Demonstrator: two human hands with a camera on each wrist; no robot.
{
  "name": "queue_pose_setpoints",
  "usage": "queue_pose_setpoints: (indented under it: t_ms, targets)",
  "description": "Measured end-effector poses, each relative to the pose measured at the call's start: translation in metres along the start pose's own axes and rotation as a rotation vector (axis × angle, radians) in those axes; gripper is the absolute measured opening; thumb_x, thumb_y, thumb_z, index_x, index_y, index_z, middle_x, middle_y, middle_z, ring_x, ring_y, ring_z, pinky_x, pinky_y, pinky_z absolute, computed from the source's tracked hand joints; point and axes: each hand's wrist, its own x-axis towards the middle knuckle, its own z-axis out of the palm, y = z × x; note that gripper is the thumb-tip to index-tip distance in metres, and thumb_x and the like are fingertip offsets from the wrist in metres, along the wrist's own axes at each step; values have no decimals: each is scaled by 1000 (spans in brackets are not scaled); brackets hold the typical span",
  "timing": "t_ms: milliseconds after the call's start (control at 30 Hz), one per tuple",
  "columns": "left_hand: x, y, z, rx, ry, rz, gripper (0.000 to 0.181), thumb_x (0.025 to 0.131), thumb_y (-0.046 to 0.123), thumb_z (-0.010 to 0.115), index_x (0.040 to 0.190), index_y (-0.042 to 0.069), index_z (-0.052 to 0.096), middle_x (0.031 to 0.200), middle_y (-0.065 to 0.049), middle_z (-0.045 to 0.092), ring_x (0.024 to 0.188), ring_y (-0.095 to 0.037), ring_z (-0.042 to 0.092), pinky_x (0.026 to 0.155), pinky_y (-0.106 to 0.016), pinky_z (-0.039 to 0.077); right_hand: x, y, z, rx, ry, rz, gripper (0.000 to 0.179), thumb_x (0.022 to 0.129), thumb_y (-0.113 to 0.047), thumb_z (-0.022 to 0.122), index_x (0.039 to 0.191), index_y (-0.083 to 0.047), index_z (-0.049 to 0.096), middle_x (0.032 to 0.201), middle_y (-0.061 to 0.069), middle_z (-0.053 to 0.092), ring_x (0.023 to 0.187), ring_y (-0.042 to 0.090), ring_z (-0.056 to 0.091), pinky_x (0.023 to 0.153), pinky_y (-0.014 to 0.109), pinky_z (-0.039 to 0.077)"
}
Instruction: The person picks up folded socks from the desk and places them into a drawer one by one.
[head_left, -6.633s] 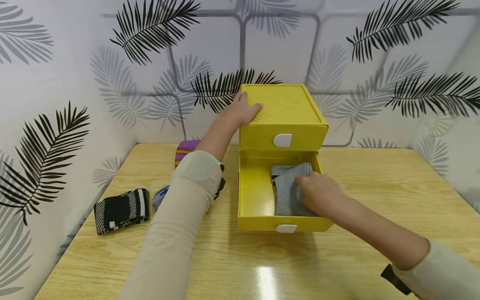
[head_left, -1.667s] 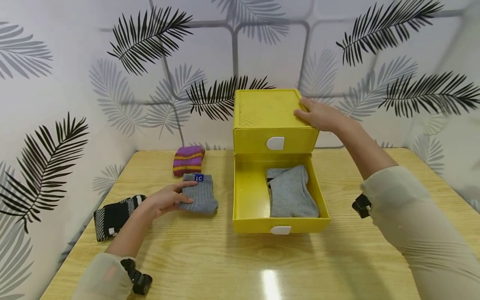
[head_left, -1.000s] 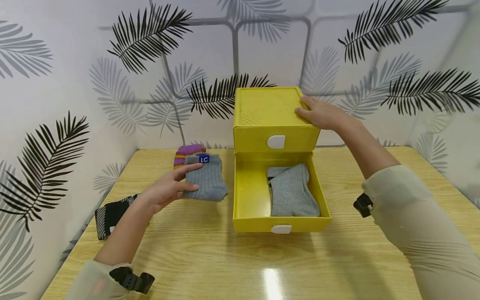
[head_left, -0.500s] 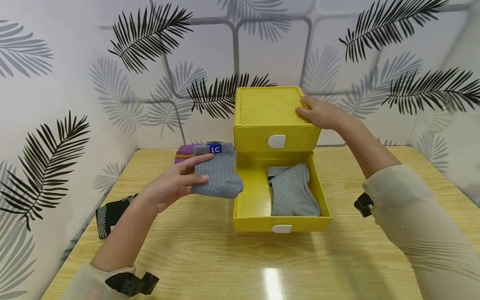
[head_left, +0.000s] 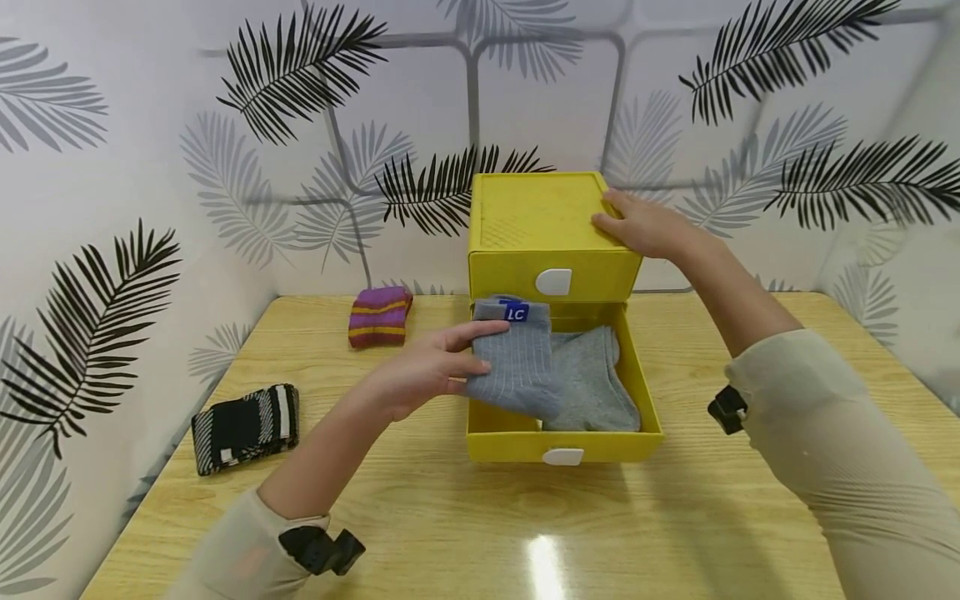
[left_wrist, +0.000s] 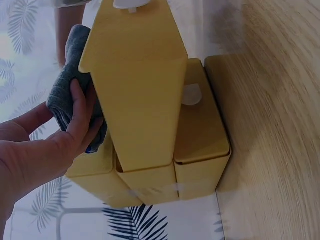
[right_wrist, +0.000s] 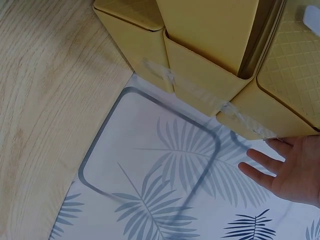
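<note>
My left hand (head_left: 431, 371) pinches a folded pair of blue-grey ribbed socks (head_left: 517, 367) with a blue LC label, thumb on the near face. The socks hang over the left side of a pulled-out yellow drawer (head_left: 502, 447) and overlap the plain grey socks (head_left: 600, 379) lying in it. In the left wrist view, the held socks (left_wrist: 67, 95) appear beside the drawer's wall, fingers behind them. My right hand (head_left: 645, 225) rests against the top right edge of the yellow drawer cabinet (head_left: 543, 212), fingers extended; the right wrist view shows its fingers (right_wrist: 265, 162) along the cabinet's side.
Purple socks with orange stripes (head_left: 378, 317) lie at the table's back left. Folded black-and-white patterned socks (head_left: 246, 429) are nearer on the left. The cabinet stands on the wooden table (head_left: 420, 517), close to the leaf-patterned wall covering (head_left: 315, 167).
My left hand has picked the ribbed socks off the table and carried them right, over the drawer. Earlier my right hand held the grey socks in the drawer; now it rests on the cabinet.
</note>
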Motion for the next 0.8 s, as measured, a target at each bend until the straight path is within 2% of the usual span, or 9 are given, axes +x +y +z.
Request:
queue_pose_setpoints:
  t_ms: [233,367,433,533,633,733,800]
  targets:
    - [18,-6,12,96,-23,0,51,92,-1,52,140,11,41,150,-9,16,122,-27,40,96,-46,36,0,0,0,11,3,6,67,99,-42,26,146,1,5,148,24,7,135,38,6,107,49,7]
    - [26,-10,16,157,-3,-27,51,91,-1,53,140,9,41,149,-14,17,115,-26,46,91,-42,42,0,0,0,8,9,5,67,99,-41,26,146,1,5,148,25,8,135,38,7,107,49,8]
    - [29,-11,17,216,8,-34,51,91,-1,54,139,8,41,147,-15,21,104,-23,52,86,-38,47,-1,-1,0,6,11,5,67,99,-42,26,146,1,5,148,25,8,134,38,7,107,49,8]
    - [31,-11,20,356,30,-19,48,90,-1,56,136,6,45,137,-16,34,78,-17,55,71,-28,51,-2,0,0,3,10,6,67,99,-42,25,146,1,5,148,25,8,134,39,7,106,50,8]
    - [32,-10,24,563,90,22,42,88,3,60,130,7,54,123,-15,47,55,-12,45,55,-20,45,-1,1,0,-1,10,10,67,99,-43,25,146,1,5,148,25,7,134,39,7,106,51,8]
    - [31,-8,30,777,176,60,38,87,9,64,125,9,59,98,-11,59,44,-9,34,45,-18,35,0,0,0,2,12,8,67,99,-42,26,146,1,5,148,25,8,134,39,7,106,50,8]
    - [29,-8,34,898,236,84,38,86,12,66,123,8,60,85,-9,61,43,-8,30,43,-19,31,0,0,0,7,12,3,67,99,-42,26,146,1,5,148,25,8,134,38,8,106,50,8]
